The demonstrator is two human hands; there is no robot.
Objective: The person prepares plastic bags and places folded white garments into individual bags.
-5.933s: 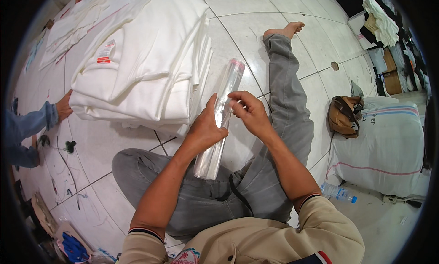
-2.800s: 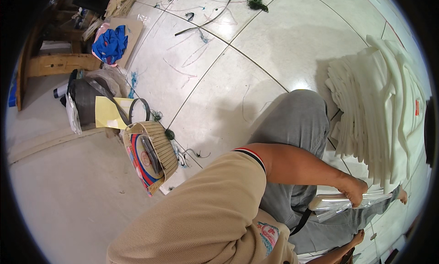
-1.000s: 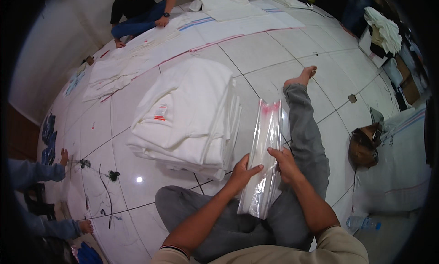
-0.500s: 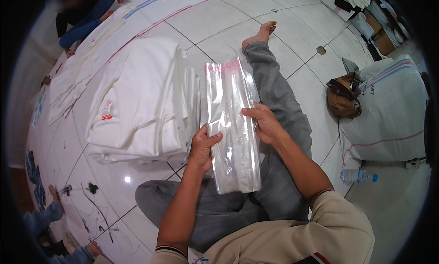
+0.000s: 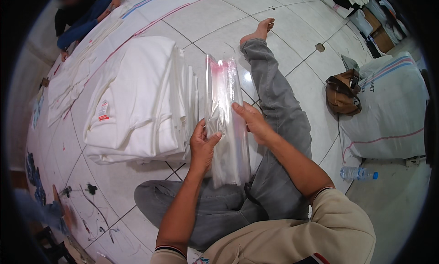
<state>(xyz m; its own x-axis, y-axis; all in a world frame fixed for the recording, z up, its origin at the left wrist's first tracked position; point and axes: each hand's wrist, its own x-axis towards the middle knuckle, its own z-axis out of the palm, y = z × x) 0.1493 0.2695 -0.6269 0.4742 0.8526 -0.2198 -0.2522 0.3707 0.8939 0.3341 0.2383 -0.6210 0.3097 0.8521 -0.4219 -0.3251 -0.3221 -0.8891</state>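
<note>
A stack of clear plastic bags [image 5: 224, 154] with a pink strip near the far end is held upright-lengthwise above my lap. My left hand [image 5: 204, 143] grips its left edge, thumb on top and fingers underneath. On the right edge, my right hand [image 5: 254, 121] pinches the stack with its thumb on top; its other fingers are partly hidden behind. The plastic bends into lengthwise folds between both hands. Just left of it rises a tall pile of folded white garments [image 5: 137, 104], with a red-and-white label [image 5: 104, 111] on the top one.
At right stands a big white woven sack [image 5: 388, 113] with a brown bag [image 5: 343, 92] against it and a water bottle [image 5: 359, 174] lying in front. More white cloth [image 5: 75, 85] lies far left near a seated person [image 5: 84, 21]. Thread scraps [image 5: 98, 209] litter the tiles lower left.
The bag stack has been squeezed narrower, my right hand moving left and slightly away from me. At the lower left, another person's leg has shifted.
</note>
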